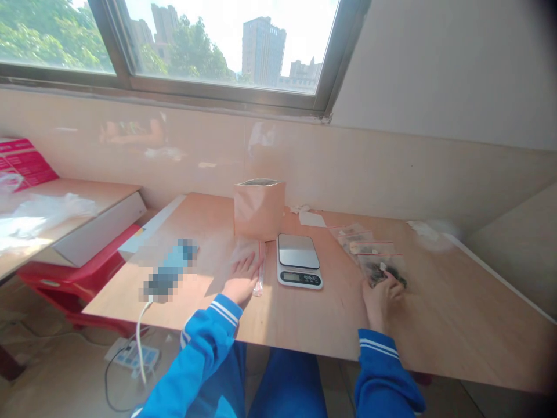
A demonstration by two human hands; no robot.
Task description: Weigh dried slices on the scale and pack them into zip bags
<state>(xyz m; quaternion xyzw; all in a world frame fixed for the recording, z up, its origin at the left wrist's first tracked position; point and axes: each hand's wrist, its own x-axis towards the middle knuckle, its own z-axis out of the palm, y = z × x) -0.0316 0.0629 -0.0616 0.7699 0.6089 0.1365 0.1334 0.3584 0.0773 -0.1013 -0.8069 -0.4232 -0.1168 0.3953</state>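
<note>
My left hand (pixel 242 277) lies with its fingers spread on a stack of clear zip bags (pixel 260 284), left of the kitchen scale (pixel 298 254). The scale has a silver plate and a dark display, and its plate bears nothing. On the right, my right hand (pixel 381 295) has its fingers curled over a zip bag of dark, leafy-looking stuff (pixel 394 270). That bag rests on the table at the near end of a row of overlapping filled zip bags (pixel 357 240). A brown paper pouch (pixel 259 210) stands upright, open at the top, behind the scale.
A blurred-out phone-like object (pixel 172 270) with a white cable (pixel 139 337) lies on the left of the wooden table (pixel 322 325). White paper scraps (pixel 312 219) lie near the wall. A red stool (pixel 73 284) and a power strip (pixel 133 355) are lower left.
</note>
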